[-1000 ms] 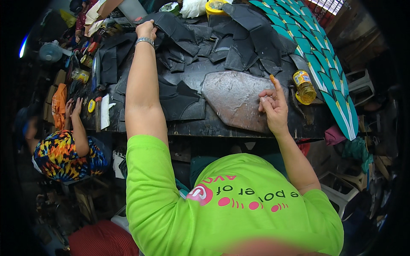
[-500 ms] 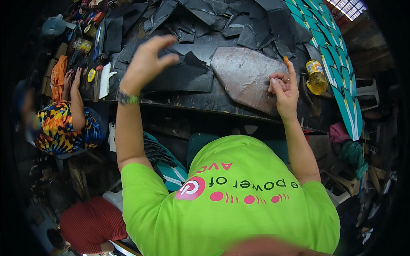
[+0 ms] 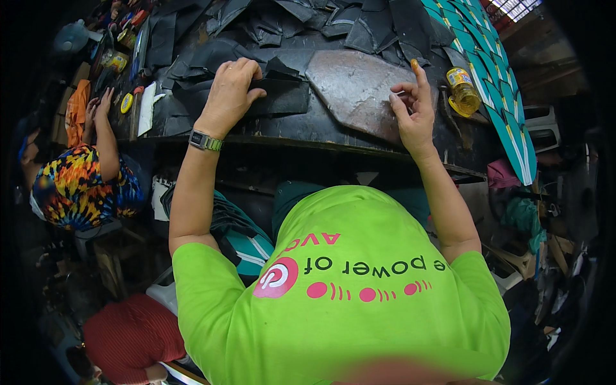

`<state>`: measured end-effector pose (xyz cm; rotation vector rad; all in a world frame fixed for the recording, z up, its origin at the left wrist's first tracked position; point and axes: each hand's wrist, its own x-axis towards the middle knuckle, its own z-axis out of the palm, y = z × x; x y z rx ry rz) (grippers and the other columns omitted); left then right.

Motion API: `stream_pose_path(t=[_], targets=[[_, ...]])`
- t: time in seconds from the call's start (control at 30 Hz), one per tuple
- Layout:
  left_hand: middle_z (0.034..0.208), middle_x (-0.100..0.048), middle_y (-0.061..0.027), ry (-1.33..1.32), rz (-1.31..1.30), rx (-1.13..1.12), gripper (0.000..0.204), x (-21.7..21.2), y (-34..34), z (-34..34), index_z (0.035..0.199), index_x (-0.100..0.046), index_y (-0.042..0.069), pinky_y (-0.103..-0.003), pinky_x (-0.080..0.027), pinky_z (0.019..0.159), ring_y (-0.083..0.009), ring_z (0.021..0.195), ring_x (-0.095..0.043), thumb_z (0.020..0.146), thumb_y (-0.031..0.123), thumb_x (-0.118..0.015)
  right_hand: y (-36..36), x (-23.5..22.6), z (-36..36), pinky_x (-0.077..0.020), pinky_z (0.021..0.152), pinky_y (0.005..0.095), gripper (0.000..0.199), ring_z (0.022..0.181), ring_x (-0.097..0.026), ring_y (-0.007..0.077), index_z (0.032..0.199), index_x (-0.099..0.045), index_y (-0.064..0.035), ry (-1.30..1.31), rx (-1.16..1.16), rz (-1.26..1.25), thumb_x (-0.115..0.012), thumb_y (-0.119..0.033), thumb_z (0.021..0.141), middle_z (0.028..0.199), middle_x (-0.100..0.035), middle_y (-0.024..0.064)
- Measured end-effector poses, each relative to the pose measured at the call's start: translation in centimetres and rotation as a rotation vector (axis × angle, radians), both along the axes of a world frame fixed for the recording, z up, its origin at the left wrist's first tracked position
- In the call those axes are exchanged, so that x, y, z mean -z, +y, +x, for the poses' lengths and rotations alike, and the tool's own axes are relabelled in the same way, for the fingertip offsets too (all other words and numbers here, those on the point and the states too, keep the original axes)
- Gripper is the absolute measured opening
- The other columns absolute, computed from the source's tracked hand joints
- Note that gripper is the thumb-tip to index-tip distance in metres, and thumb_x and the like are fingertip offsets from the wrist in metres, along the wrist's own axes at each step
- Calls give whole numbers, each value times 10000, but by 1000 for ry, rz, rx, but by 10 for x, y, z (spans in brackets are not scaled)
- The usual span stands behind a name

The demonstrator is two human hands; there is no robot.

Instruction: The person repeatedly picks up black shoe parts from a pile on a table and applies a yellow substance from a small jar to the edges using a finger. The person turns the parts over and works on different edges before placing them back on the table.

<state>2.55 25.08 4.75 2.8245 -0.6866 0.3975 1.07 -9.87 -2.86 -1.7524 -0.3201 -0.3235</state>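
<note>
My left hand (image 3: 230, 96) is over a pile of flat black cut pieces (image 3: 282, 96), fingers bent down on them and thumb apart. Whether it grips one of them is hard to see. Over the right edge of a grey-brown, angular flat slab (image 3: 353, 86), my right hand (image 3: 416, 112) holds nothing. Its index finger points up, with an orange-brown smear at the tip, while the other fingers are loosely curled. Just right of it is a jar (image 3: 467, 96) of amber-yellow stuff.
More black pieces (image 3: 378, 29) heap along the far side of the dark table (image 3: 295, 131). Overlapping teal strips (image 3: 507, 128) line the right edge. At left are a white block (image 3: 147, 109), an orange cloth (image 3: 77, 109) and a co-worker's hands (image 3: 99, 106). Another person in red (image 3: 131, 337) is at lower left.
My left hand has come down from above the black pieces onto them. My right thumb has moved away from its curled fingers. The whole view has shifted slightly.
</note>
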Motion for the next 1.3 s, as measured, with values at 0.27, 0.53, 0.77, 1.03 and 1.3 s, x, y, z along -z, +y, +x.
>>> stream_pose_path(t=[0.27, 0.53, 0.77, 1.03, 1.3], targets=[[847, -671, -58, -76, -55, 208, 226, -46, -44, -48, 961, -618, 82, -368, -451, 841, -252, 826, -647, 772, 93, -742, 35, -35, -31, -451, 933, 298, 990, 1050, -635, 208, 1583, -191, -133, -251, -289, -89, -777, -44, 789, 1352, -562, 143], [907, -649, -84, -3, -497, 303, 249, -6, -121, -85, 953, -665, 58, -363, -508, 760, -262, 813, -635, 743, 87, -796, 31, -38, -34, -470, 808, 226, 874, 834, -577, 84, 1574, -199, -107, 280, -333, 470, -638, 107, 849, 901, -625, 33], [952, -712, -112, 894, -896, 110, 353, 75, -154, -122, 1005, -669, -50, -331, -534, 749, -191, 840, -686, 837, 234, -794, -1, -29, -50, -463, 825, 207, 886, 844, -558, 71, 1565, -242, -118, 386, -254, 574, -676, 109, 828, 896, -597, 16], [1066, -683, -57, 866, -1703, -82, 215, 89, -171, -91, 1104, -666, -29, -265, -482, 850, -134, 920, -627, 917, 73, -686, -61, -56, -75, -483, 783, 231, 404, 849, -580, 50, 1304, -616, -34, 221, 10, -247, -681, -89, 909, 916, -663, 9], [1136, -655, -63, 939, -1710, 80, 344, 72, -185, -99, 1266, -608, -18, -291, -441, 978, -145, 1077, -593, 925, 26, -632, -133, -59, -26, -511, 725, 432, 642, 784, -656, 350, 1427, -463, -116, 313, 334, -1049, -659, -155, 816, 802, -659, 180]])
